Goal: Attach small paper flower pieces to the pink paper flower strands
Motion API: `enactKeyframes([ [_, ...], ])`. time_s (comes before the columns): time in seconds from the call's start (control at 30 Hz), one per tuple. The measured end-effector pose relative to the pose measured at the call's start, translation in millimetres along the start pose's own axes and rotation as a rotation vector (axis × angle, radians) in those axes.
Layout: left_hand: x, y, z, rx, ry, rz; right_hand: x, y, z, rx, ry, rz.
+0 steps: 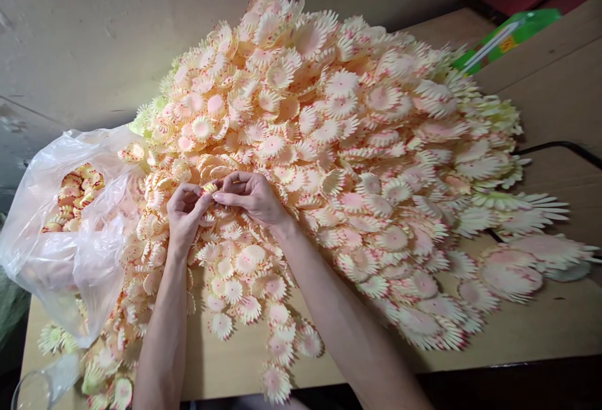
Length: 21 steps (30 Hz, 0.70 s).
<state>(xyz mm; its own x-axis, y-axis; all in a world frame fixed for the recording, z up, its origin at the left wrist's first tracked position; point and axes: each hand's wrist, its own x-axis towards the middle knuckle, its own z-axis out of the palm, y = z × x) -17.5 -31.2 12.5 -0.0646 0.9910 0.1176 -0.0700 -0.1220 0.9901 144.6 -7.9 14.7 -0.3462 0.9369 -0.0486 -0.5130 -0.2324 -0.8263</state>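
Note:
My left hand pinches a small cream-yellow flower petal piece with red-tipped edges between thumb and fingers. Close beside it, the thumb and fingers of my right hand are pinched together at the piece's right side. Both hands are over a large heap of fringed artificial flower petal pieces, cream with pink centres and reddish tips. Some pieces lie loose on the table in front of my wrists, such as a round fringed one. My fingers partly hide the held piece.
To the left, a translucent plastic bag holds small curled petal pieces. A clear cup lies at the lower left table corner. Behind the heap rises a wall. A green packet and black cable are at the right.

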Motion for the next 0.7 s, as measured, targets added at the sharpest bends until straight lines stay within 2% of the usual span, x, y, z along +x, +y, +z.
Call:
enactKeyframes([
  [0.7,-0.4,-1.4,0.8,0.007,-0.002,0.012,0.4,3.7,-4.1,0.0,-0.003,0.018],
])
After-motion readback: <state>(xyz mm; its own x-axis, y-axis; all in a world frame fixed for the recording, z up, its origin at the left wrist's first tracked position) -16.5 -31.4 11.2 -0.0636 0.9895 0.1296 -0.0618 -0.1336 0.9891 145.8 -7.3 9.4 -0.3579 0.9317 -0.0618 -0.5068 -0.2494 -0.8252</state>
